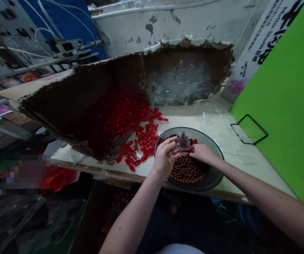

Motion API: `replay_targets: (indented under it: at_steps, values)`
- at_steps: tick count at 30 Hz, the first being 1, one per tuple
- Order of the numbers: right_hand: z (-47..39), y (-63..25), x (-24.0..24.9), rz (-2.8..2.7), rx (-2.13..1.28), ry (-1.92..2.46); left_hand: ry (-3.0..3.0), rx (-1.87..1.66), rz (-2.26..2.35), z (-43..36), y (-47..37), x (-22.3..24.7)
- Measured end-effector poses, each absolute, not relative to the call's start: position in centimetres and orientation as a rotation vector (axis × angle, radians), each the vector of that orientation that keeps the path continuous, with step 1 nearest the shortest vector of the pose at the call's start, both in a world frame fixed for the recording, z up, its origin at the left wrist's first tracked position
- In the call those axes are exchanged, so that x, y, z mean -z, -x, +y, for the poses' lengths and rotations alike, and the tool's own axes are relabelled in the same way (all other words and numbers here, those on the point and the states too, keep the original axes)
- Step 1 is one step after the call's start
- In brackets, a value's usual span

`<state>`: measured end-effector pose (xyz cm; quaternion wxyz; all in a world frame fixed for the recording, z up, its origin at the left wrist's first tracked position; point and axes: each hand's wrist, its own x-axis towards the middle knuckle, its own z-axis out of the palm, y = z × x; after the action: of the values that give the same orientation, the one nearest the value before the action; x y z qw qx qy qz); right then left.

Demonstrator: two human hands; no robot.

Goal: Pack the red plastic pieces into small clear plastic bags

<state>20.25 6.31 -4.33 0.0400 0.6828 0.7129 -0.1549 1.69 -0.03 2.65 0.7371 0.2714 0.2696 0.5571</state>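
Observation:
Over a grey basin (219, 178), my left hand (166, 155) is closed on a small clear plastic container (183, 141) with dark brown balls inside. Just right of that container, my right hand (201, 153) has its fingers pressed together at a small red piece (193, 144); its fingertips are partly hidden. Shiny brown balls (187, 170) fill the lower part of the basin beneath both hands. Left of the basin, red oval pieces (147, 138) lie scattered on the white table (257, 176).
A torn cardboard box (88, 76) holds a heap of red pieces (120, 113). Another opening behind has clear plastic containers (180, 83). On the right stand a green panel (281, 95) and a black wire frame (261, 131). Machinery (67, 47) is at the upper left.

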Motion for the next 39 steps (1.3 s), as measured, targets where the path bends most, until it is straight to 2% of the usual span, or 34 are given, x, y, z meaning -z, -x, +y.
replay_targets:
  at_steps: [5,7,11,14,17,26,39]
  values:
    - [5.1,-21.9,1.9,2.284,0.589,-2.107,-0.653,-1.217,0.634,0.2,-1.8,-2.1]
    - [4.1,-22.1,0.5,2.390,0.906,-2.147,-0.666,-1.217,0.657,0.2,-1.8,-1.8]
    - [1.7,-21.5,-2.5,2.456,1.877,-2.073,-0.689,-1.219,0.745,0.2,-1.7,-1.0]
    - [0.6,-20.8,-4.0,2.379,2.175,-1.982,-0.710,-1.210,0.774,0.2,-1.6,-0.3]
    - [0.2,-20.5,-4.7,2.338,2.285,-1.961,-0.746,-1.185,0.756,0.2,-1.7,0.3]
    - [0.3,-20.8,-4.8,2.303,2.330,-1.823,-0.894,-1.119,0.794,0.2,-2.0,0.2]
    - [0.4,-20.6,-5.2,1.507,2.881,-1.630,-0.952,-1.069,0.802,0.1,-1.9,-0.3]
